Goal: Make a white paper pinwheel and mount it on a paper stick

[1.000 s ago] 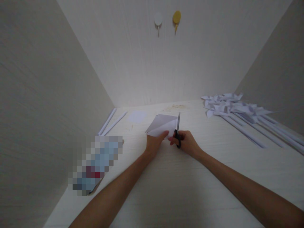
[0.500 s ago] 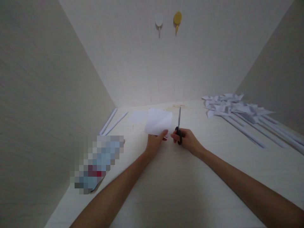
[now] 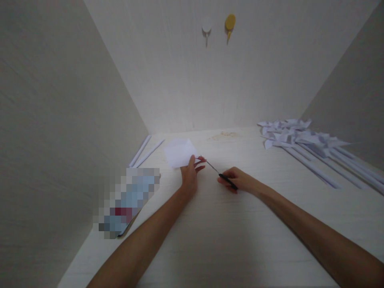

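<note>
My left hand (image 3: 189, 174) pinches the lower right edge of a white sheet of paper (image 3: 179, 153), thumb on top and the other fingers spread out to the right. In my right hand (image 3: 237, 179) is a pair of scissors (image 3: 227, 181) with black handles. Their thin blades point up and left, and the tips reach the fingers of my left hand near the paper's corner. Whether the blades touch the paper I cannot tell.
Two rolled paper sticks (image 3: 149, 153) lie at the left by the wall. Several white paper pinwheels (image 3: 288, 137) on sticks are piled at the right. A blurred-out object (image 3: 132, 204) lies left of my forearm. Two hooks, one yellow (image 3: 230, 22), are on the back wall.
The paper has moved left and turned with my left hand. The scissors, upright before, have swung so that their blades point left toward the paper's corner.
</note>
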A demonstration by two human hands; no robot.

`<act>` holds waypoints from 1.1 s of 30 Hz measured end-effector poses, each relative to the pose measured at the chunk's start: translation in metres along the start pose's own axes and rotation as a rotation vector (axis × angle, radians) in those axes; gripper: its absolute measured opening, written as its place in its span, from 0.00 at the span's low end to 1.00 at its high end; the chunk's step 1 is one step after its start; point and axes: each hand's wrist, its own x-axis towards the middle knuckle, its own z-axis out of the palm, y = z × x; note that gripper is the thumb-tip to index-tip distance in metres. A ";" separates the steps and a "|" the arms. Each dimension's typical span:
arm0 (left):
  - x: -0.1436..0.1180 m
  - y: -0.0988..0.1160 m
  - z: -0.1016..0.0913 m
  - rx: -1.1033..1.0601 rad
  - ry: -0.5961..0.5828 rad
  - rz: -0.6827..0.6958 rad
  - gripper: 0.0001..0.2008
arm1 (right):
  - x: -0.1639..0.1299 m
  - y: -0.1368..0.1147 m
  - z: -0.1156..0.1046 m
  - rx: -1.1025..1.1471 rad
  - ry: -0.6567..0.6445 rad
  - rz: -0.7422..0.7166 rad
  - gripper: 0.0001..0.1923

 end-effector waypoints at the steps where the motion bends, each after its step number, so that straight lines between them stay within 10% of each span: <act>1: 0.000 0.000 0.000 0.001 -0.002 -0.002 0.08 | -0.001 -0.001 -0.001 -0.014 -0.015 0.007 0.24; 33: -0.001 0.000 0.000 0.007 -0.023 -0.013 0.07 | 0.000 0.002 -0.001 -0.046 -0.002 0.008 0.26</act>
